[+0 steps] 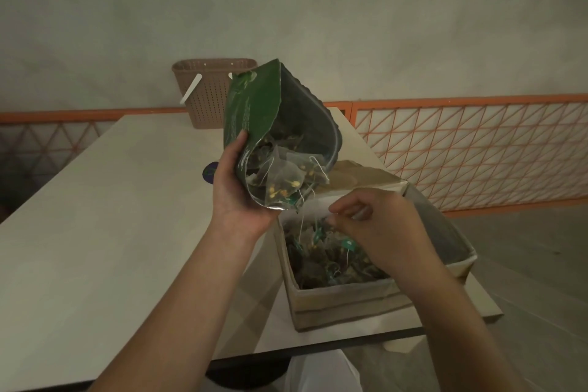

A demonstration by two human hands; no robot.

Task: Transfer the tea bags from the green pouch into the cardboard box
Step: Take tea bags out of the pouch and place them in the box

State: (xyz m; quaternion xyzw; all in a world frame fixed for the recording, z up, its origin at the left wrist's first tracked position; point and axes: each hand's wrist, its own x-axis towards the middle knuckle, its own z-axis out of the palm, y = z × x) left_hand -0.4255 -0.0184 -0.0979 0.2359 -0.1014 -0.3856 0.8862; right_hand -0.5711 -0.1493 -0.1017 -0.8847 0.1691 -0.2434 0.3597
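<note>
My left hand (237,188) grips the tilted pouch (254,111) over the box (334,302); my right hand (378,229) pinches a tea bag string (302,216).

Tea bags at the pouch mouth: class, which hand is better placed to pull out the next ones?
Right. The right hand hovers over the box beside the pouch mouth; the left hand grips the pouch.
</note>
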